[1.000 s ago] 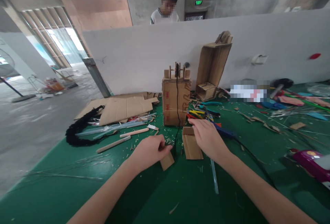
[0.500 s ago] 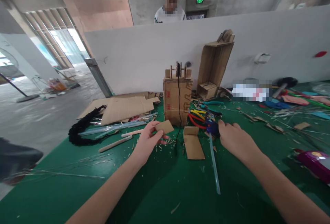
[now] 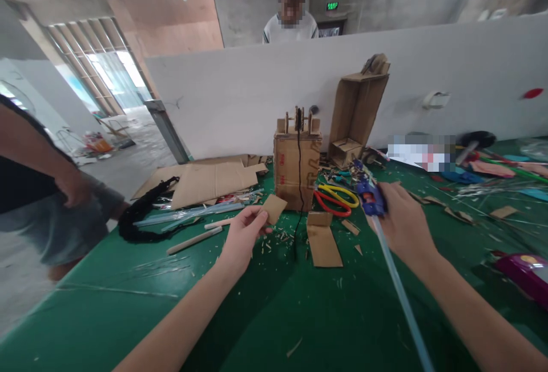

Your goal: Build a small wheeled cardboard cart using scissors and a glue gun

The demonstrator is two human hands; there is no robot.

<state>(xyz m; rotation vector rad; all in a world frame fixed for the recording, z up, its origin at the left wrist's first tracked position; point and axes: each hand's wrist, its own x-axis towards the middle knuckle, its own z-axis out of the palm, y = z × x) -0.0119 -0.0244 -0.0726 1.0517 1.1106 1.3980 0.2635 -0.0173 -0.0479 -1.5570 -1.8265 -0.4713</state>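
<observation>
Green matting covers the workbench (image 3: 107,315), which is backed by a white partition (image 3: 240,92) and littered with cardboard offcuts and splinters. At the far left edge a bystander (image 3: 38,189) is partly seen, and a second person (image 3: 291,9) stands behind the partition; neither is reaching in. On the left of the bench flat cardboard sheets (image 3: 209,179) are spread, with a black braided cord (image 3: 139,217) and wooden sticks (image 3: 192,241) lying just in front of them.

Near the middle, a small cardboard square (image 3: 274,207) is pinched between thumb and fingertips of the left hand (image 3: 244,235) and is held raised, clear of the surface. Just behind it a cardboard tower (image 3: 297,172) stands upright, with a black wire (image 3: 298,189) running down its front, and a folded cardboard strip (image 3: 323,241) lies flat beside the wire's lower end. Red and yellow pliers (image 3: 336,198) rest to the right of the tower.

Further right, a blue glue gun (image 3: 370,195) is gripped in the closed right hand (image 3: 402,223), lifted off the bench, a clear glue stick (image 3: 400,292) trailing from its back; the nozzle seems to point away towards the tower, though blur makes that uncertain. The gluing step appears to be in hand: the nozzle would need to be brought to the held square, which is still well apart from it.
</observation>
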